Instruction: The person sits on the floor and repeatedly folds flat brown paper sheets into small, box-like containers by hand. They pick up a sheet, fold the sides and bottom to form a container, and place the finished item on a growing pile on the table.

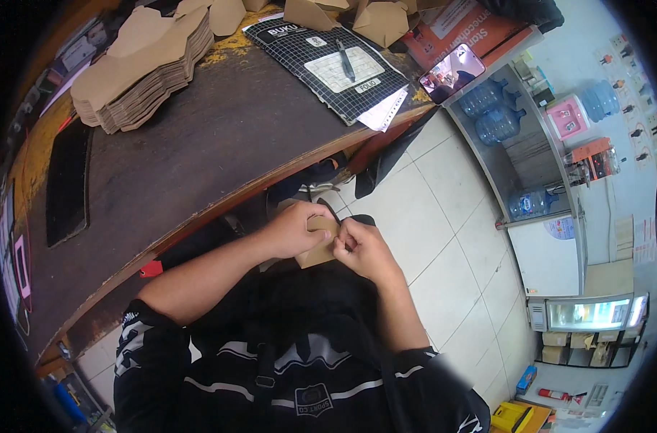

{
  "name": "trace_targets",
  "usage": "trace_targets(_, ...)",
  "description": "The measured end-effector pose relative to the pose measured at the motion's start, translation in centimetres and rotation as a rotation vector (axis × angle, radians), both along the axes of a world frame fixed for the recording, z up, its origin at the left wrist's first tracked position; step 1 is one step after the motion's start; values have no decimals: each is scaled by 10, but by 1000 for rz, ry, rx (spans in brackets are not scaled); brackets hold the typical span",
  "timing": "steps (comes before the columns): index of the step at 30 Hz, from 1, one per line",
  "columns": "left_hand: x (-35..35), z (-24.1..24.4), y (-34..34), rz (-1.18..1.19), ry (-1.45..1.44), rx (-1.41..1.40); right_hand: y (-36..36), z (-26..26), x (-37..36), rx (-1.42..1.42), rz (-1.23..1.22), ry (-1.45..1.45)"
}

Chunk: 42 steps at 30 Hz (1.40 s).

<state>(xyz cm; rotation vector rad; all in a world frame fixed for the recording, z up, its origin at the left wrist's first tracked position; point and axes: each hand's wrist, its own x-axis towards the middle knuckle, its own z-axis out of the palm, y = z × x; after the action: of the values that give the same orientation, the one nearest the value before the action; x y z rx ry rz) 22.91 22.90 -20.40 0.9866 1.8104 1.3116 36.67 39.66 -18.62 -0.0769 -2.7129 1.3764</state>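
Observation:
Over my lap, beside the table's front edge, both hands are on a small brown cardboard box (318, 253). My left hand (296, 230) grips its top flap between thumb and fingers. At the box's right side, my right hand (361, 246) pinches the edge with bent fingers; what lies under the fingertips is hidden. A thick stack of flat brown cardboard blanks (144, 70) lies on the dark wooden table (198, 151). Several folded cardboard pieces (382, 24) sit at the table's far side.
A black gridded folio book (328, 70) with a pen (345, 62) on it lies near the table's right end, beside a propped phone (453, 73). A dark flat pad (68, 184) lies at left. Water bottles (499, 124) stand on a shelf beyond the tiled floor (447, 216).

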Motion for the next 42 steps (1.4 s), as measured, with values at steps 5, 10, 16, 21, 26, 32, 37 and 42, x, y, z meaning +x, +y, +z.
trace_targets(5,-3,-10,-6,-94,-182,39,4,-8,6,-49,55,32)
trace_targets(10,-4,-9,-7,-276,-285,123,8,-15,19,-87,-67,-44)
trace_targets(16,-5,8,-4,-392,-317,181,18,-36,14,174,-106,417)
trace_targets(21,-2,25,-10,-516,-229,217,23,-41,13,-239,50,267)
trace_targets(26,-11,35,-21,14,281,643,37,-53,20,-187,-242,355)
trace_targets(32,-10,18,-22,100,470,695,26,-37,32,-659,-344,436)
trace_targets(37,5,27,-14,-58,220,647,-8,-23,14,-647,-259,408)
trace_targets(42,-9,21,-18,-25,287,681,-22,3,-7,-433,-99,556)
